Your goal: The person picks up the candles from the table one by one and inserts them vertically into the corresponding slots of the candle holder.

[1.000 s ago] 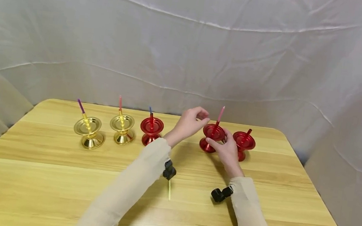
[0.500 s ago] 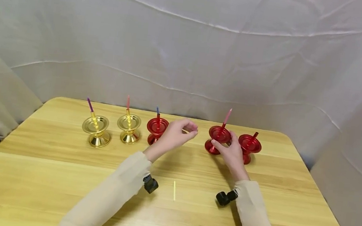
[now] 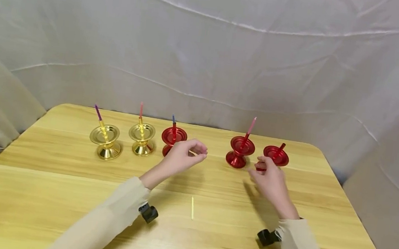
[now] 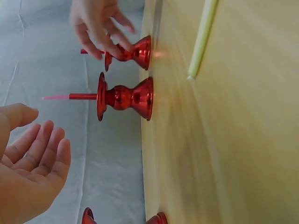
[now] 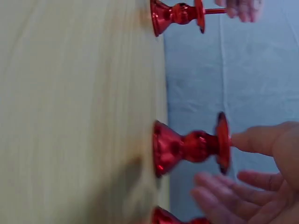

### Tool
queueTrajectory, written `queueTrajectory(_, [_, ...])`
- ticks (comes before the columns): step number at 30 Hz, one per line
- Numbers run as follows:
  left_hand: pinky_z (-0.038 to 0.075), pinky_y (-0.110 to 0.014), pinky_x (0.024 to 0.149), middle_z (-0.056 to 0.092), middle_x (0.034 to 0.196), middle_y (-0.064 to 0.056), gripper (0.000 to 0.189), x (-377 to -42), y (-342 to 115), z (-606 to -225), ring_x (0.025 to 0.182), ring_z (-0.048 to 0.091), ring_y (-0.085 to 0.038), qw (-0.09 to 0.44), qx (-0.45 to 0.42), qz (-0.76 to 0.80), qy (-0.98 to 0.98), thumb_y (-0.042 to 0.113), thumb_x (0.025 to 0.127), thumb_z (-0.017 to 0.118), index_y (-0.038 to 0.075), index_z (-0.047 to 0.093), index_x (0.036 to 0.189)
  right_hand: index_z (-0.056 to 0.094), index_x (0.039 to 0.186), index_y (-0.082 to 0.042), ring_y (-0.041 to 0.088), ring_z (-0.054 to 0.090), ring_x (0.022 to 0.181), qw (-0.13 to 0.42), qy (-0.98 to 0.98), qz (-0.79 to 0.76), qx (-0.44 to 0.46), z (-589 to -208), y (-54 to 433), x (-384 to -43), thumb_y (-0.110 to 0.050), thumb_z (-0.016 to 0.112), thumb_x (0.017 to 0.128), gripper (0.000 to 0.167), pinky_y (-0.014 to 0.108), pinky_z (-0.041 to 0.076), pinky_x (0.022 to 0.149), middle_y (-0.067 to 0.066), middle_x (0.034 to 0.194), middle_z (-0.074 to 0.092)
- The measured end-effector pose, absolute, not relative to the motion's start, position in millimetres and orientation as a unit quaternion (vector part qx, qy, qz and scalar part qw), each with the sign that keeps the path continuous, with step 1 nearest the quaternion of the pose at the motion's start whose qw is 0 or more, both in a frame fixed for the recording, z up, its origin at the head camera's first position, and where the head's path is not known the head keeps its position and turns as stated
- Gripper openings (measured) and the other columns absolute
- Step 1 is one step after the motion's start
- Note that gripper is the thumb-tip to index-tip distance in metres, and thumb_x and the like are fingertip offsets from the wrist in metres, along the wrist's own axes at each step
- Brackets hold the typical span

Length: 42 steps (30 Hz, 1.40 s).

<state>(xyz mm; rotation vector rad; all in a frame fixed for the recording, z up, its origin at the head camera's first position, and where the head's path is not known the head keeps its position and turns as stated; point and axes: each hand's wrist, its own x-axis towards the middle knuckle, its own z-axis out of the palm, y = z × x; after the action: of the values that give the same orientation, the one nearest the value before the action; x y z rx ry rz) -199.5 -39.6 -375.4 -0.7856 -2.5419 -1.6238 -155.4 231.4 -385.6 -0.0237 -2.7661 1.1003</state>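
My right hand (image 3: 270, 182) holds nothing, its fingers loosely bent in front of the rightmost red candle holder (image 3: 280, 156). From that holder's dish only a red tube rises. Just left of the hand stands another red candle holder (image 3: 236, 159), with a pink candle (image 3: 251, 125) upright in its tube. My left hand (image 3: 181, 157), bare and relaxed, hovers before a third red holder (image 3: 168, 136), hiding part of it; a blue candle (image 3: 173, 118) pokes from its tube. In the left wrist view the left palm (image 4: 32, 172) shows with fingers loosely bent.
On the left stand two gold candle holders (image 3: 109, 151) (image 3: 143, 147), one with a purple candle (image 3: 98, 113), the other with a coral-pink candle (image 3: 141, 109). A thin pale yellow candle (image 3: 192, 208) lies on the wooden table (image 3: 207, 248). Behind hangs a grey-white cloth (image 3: 207, 51).
My right hand has let go of the red holder with the pink candle and moved back to the right. My left hand has drawn away leftward from that candle.
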Motion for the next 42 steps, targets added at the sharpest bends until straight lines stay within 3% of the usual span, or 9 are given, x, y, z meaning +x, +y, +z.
queueTrajectory(4, [0.054,-0.028,0.078,0.07,0.096,-0.006,0.016,-189.7,-48.8,-376.9,0.09,0.064,-0.018,-0.007,-0.263,-0.502,-0.824,0.008,0.091,0.065,0.001,0.07,0.104,0.065,0.107,0.004,0.02,0.063,0.079,0.186,-0.919,0.347,-0.012,-380.8,246.2,-147.9,-0.015,0.068,0.09,0.026,0.025,0.05,0.07,0.013,0.088,0.067])
queueTrajectory(7, [0.054,-0.027,0.075,0.071,0.098,-0.009,0.019,-181.3,-55.9,-379.7,0.087,0.065,-0.018,-0.03,-0.276,-0.477,-0.834,0.008,0.09,0.065,-0.001,0.071,0.106,0.066,0.108,0.004,0.012,0.055,0.076,0.251,-0.895,0.365,-0.046,-382.6,261.3,-148.5,-0.017,0.07,0.089,0.029,0.015,0.042,0.065,0.011,0.087,0.064])
queueTrajectory(9, [0.053,-0.025,0.073,0.07,0.096,-0.01,0.019,-175.5,-60.3,-383.2,0.083,0.065,-0.018,-0.05,-0.279,-0.461,-0.841,0.008,0.089,0.065,-0.004,0.07,0.104,0.062,0.118,0.005,0.013,0.053,0.084,0.273,-0.875,0.391,-0.077,-384.9,271.6,-151.0,-0.019,0.071,0.089,0.039,0.015,0.043,0.071,0.013,0.096,0.063])
queueTrajectory(11, [0.052,-0.024,0.068,0.068,0.089,-0.008,0.016,-168.6,-63.5,-387.3,0.077,0.063,-0.016,-0.074,-0.264,-0.443,-0.854,0.009,0.088,0.068,-0.003,0.067,0.097,0.051,0.133,0.004,0.018,0.053,0.103,0.261,-0.861,0.425,-0.103,-386.8,281.8,-153.4,-0.023,0.07,0.089,0.055,0.023,0.045,0.085,0.016,0.117,0.059])
queueTrajectory(14, [0.05,-0.025,0.062,0.063,0.079,-0.001,0.014,-157.0,-67.8,-393.2,0.07,0.058,-0.013,-0.1,-0.239,-0.407,-0.876,0.013,0.087,0.07,0.001,0.063,0.087,0.026,0.15,0.001,0.03,0.04,0.13,0.206,-0.849,0.473,-0.115,-388.7,292.4,-156.8,-0.03,0.068,0.09,0.08,0.041,0.038,0.104,0.018,0.147,0.039])
queueTrajectory(19, [0.046,-0.027,0.059,0.056,0.067,0.004,0.02,-136.6,-66.3,-401.3,0.061,0.051,-0.01,-0.111,-0.247,-0.329,-0.905,0.021,0.086,0.072,0.008,0.061,0.076,0.0,0.154,-0.002,0.041,0.023,0.139,0.123,-0.839,0.519,-0.111,-394.4,299.0,-161.6,-0.036,0.067,0.091,0.098,0.05,0.025,0.111,0.014,0.159,0.011])
queueTrajectory(24, [0.04,-0.026,0.054,0.049,0.06,0.006,0.028,-123.6,-58.2,-403.4,0.057,0.044,-0.01,-0.096,-0.26,-0.286,-0.917,0.025,0.082,0.076,0.012,0.056,0.067,-0.001,0.154,-0.002,0.036,0.02,0.142,0.107,-0.828,0.539,-0.109,-402.1,296.4,-167.7,-0.031,0.068,0.091,0.098,0.047,0.024,0.112,0.014,0.159,0.011])
queueTrajectory(33, [0.033,-0.024,0.044,0.044,0.054,0.007,0.039,-123.8,-42.6,-402.7,0.053,0.039,-0.009,-0.095,-0.241,-0.244,-0.934,0.028,0.075,0.081,0.015,0.051,0.055,0.012,0.153,0.001,0.033,0.021,0.142,0.106,-0.822,0.544,-0.127,-408.4,293.6,-172.1,-0.031,0.069,0.09,0.09,0.045,0.023,0.113,0.022,0.155,0.021])
queueTrajectory(42, [0.034,-0.022,0.046,0.046,0.058,0.006,0.02,-126.1,-43.4,-405.7,0.054,0.039,-0.008,-0.081,-0.27,-0.242,-0.929,-0.007,0.065,0.065,0.01,0.056,0.062,0.016,0.152,0.001,0.034,0.025,0.141,0.107,-0.824,0.542,-0.126,-412.9,295.0,-175.9,-0.032,0.069,0.09,0.089,0.046,0.024,0.112,0.023,0.153,0.026])
